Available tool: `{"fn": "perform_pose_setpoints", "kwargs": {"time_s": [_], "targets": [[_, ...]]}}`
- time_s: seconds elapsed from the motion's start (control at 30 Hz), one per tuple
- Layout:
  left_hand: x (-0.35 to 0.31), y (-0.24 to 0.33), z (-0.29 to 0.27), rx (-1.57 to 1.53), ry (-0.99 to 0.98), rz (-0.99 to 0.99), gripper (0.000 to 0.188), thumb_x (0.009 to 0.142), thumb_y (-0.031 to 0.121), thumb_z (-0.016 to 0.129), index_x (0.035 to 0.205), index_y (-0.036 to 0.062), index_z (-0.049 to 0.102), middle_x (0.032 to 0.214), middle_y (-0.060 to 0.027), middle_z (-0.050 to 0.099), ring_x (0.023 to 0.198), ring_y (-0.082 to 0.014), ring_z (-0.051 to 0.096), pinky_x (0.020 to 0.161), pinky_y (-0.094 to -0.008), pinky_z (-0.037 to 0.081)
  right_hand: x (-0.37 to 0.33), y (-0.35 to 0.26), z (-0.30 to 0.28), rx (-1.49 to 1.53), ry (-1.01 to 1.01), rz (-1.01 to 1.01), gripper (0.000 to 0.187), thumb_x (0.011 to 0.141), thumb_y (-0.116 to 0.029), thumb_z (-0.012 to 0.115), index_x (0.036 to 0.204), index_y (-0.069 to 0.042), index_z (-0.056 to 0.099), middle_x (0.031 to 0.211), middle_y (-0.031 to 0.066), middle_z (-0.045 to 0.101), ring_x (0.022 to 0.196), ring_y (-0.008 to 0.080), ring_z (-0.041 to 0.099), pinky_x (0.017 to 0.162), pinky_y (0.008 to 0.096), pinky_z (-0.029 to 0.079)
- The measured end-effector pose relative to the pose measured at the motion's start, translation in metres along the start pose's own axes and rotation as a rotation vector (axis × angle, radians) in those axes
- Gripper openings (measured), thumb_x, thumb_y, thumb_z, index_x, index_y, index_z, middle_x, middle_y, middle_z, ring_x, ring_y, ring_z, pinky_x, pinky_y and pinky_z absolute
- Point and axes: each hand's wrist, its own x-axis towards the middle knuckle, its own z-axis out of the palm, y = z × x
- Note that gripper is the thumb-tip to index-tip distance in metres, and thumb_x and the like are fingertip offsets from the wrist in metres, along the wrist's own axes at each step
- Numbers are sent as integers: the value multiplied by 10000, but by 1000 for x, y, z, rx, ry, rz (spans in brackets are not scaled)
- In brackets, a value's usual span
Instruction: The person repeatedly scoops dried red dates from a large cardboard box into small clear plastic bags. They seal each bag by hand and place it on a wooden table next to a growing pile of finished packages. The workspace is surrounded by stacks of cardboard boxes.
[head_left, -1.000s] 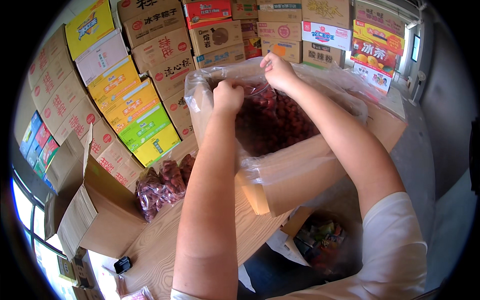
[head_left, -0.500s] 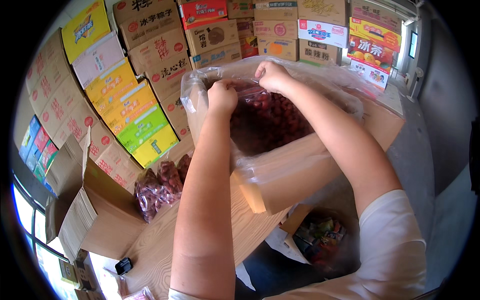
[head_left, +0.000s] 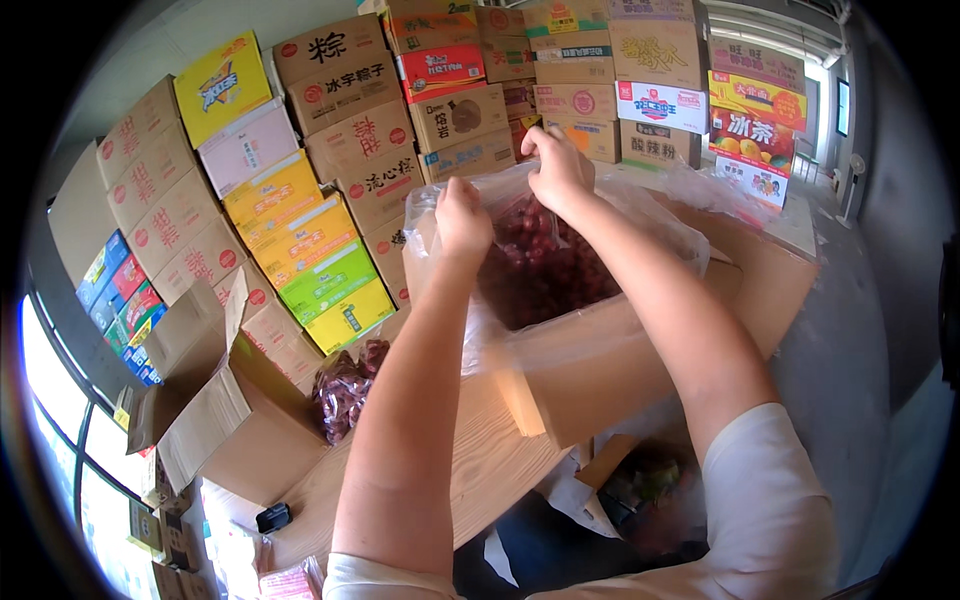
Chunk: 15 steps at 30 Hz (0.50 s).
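Observation:
Both my hands are up over the open carton, fingers pinched closed on clear plastic. My left hand [head_left: 463, 218] holds one side of a clear plastic bag [head_left: 508, 200], and my right hand [head_left: 558, 170] grips the other. Dark red dates [head_left: 545, 240] show through and below the plastic between them; where this bag ends and the loose dates begin is hard to make out. The cardboard carton [head_left: 610, 375] has a clear plastic liner [head_left: 685, 225] spilling over its rim, and more dates lie inside.
An open cardboard box [head_left: 255, 430] stands left on the wooden table [head_left: 400, 500], beside filled bags of dates [head_left: 345, 395]. A small black object [head_left: 273, 517] lies near the table edge. Stacked cartons [head_left: 360, 150] line the back. Below the table sits an open box of mixed items [head_left: 650, 480].
The whole view has shifted, so the surroundings sit further right and lower. My hands keep their grip on the plastic, and more dates show between them.

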Motion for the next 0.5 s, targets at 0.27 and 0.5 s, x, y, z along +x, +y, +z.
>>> {"fn": "perform_pose_setpoints", "kwargs": {"time_s": [0.27,0.5], "targets": [[71,66,-141,-76,-16,-149,165,739,32,553,899,14,517,858,-141,632,803,-259,636,728,-360,500,33,-102,-64,9,149,-200,150,707,-136,657,840,-150,590,868,25,601,830,247,621,666,400,481],[39,112,-291,-75,-233,-394,281,795,50,529,1074,29,506,1011,-80,640,609,-87,471,586,-227,415,-5,-207,-82,422,-104,-197,115,683,-49,615,785,-100,625,771,66,661,801,217,648,711,349,507]]}}
